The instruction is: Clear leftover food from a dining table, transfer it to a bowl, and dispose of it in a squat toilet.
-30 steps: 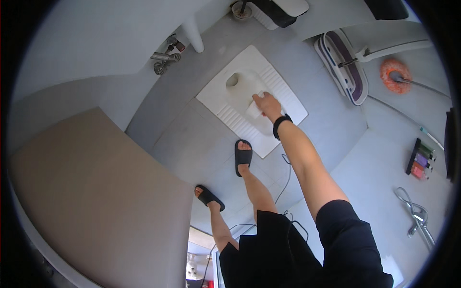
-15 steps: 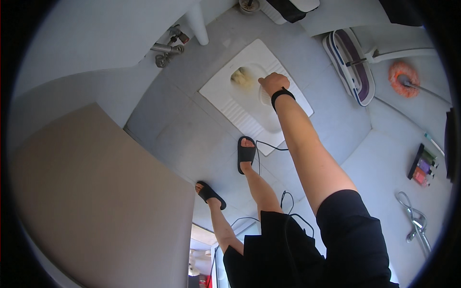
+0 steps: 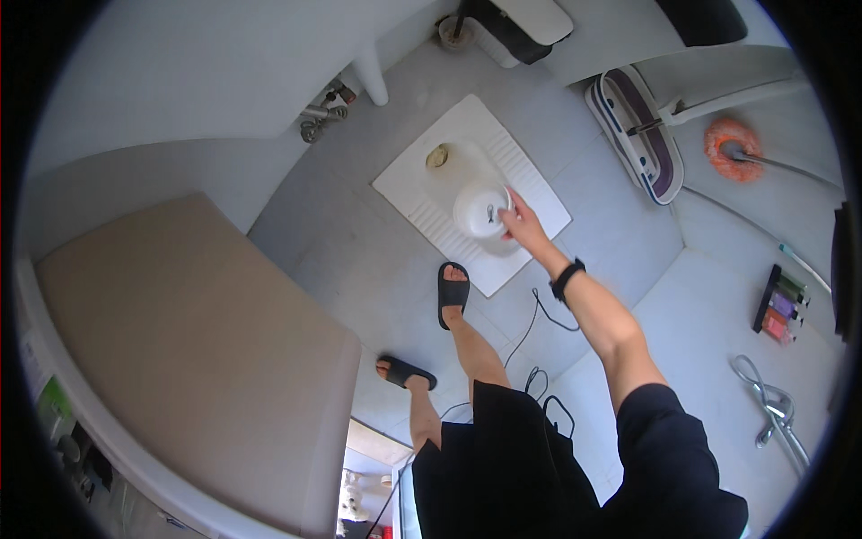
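Note:
Over the near part of a white squat toilet (image 3: 530,220), my right hand (image 3: 523,221) is closed on the right rim of a white round bowl (image 3: 476,214). A small dark motif marks the bowl. I cannot tell whether its inside or underside faces up. The toilet's drain hole (image 3: 437,156) lies beyond it, with a little yellowish matter in it. On my right wrist is a black band (image 3: 567,279). My left hand is not in view.
A beige panel (image 3: 197,359) takes up the left. Black cables (image 3: 536,310) trail by my sandalled feet. A folded basin (image 3: 642,135), an orange mop head (image 3: 732,148) and a shower mixer (image 3: 777,409) line the right. A white dog (image 3: 353,497) shows at the bottom.
My right hand has drawn back toward me from near the drain, and the bowl now shows clearly. Less yellowish matter is visible in the drain hole. The view has shifted slightly.

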The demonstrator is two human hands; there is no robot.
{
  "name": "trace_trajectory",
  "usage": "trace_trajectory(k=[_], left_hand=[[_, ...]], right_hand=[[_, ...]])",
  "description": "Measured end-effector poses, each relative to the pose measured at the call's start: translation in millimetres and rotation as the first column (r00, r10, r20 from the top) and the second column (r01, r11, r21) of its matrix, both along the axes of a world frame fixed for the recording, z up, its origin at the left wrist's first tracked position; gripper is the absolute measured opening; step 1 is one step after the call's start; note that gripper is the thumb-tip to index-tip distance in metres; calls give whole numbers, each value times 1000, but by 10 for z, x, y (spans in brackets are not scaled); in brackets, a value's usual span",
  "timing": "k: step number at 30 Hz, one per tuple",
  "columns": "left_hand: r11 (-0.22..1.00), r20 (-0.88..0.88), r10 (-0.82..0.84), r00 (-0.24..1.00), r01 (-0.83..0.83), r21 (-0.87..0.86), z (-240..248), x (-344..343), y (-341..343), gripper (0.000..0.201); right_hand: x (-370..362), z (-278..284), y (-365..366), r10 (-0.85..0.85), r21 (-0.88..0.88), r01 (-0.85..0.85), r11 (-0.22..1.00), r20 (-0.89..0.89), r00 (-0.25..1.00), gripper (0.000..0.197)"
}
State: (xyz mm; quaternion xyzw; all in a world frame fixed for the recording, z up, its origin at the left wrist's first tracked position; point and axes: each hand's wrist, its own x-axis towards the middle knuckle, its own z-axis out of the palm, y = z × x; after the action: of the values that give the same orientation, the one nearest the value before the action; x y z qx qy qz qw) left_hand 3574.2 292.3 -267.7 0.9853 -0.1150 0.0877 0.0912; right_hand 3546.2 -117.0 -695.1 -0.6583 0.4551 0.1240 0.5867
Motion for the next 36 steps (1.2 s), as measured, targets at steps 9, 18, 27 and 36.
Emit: trace_trajectory(k=[9, 18, 27, 36], left_hand=[[994, 113, -88, 990, 95, -51, 19, -157, 171, 40], [753, -324, 11, 946, -221, -620, 218, -1570, 811, 38], [-379, -608, -266, 748, -661, -647, 368, -3015, 1983, 72], [-722, -602, 79, 795, -370, -584, 392, -3306, 2537, 58]], right_hand=[[-841, 1597, 809, 109, 261, -110, 959, 21, 994, 52], [-1352, 3427, 2430, 469, 581, -503, 640, 223, 854, 48], [-1786, 4597, 4268, 577, 483, -833, 270, 611, 541, 64], [-640, 4333, 3370, 859, -616, -606, 503, 434, 272, 28]])
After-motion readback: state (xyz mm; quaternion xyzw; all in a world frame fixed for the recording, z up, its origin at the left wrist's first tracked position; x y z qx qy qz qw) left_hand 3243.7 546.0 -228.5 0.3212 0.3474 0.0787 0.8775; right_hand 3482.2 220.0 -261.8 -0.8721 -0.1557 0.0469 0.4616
